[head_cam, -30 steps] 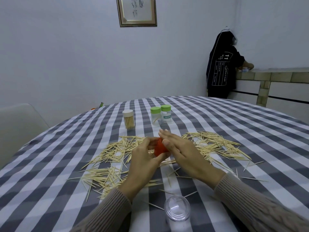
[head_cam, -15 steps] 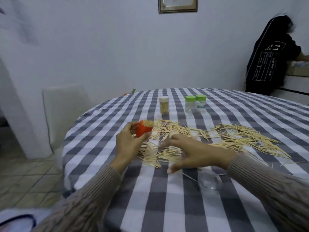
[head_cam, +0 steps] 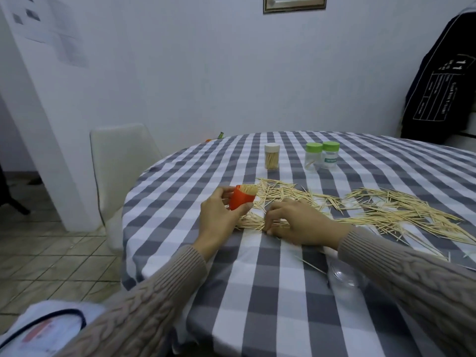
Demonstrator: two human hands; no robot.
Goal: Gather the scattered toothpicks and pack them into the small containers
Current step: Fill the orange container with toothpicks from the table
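My left hand (head_cam: 219, 215) grips a small red container (head_cam: 240, 200), tilted, with toothpick ends showing at its open mouth. Pale toothpicks (head_cam: 386, 212) lie scattered over the checked tablecloth in a wide band. My right hand (head_cam: 296, 224) rests palm down on the near-left clump of toothpicks (head_cam: 251, 222), fingers curled onto them; whether it holds any I cannot tell. A white-capped jar (head_cam: 271, 157) full of toothpicks stands further back. Two green-capped jars (head_cam: 322, 155) stand to its right.
A clear plastic lid or cup (head_cam: 345, 275) lies by my right forearm. The round table's edge (head_cam: 128, 202) falls off to the left, with a white chair (head_cam: 118, 161) beside it. A person in a dark jacket (head_cam: 443, 86) stands at the far right.
The view swung left. My left hand carried the red container up and to the left, away from the right hand. My right hand dropped onto the toothpicks on the cloth.
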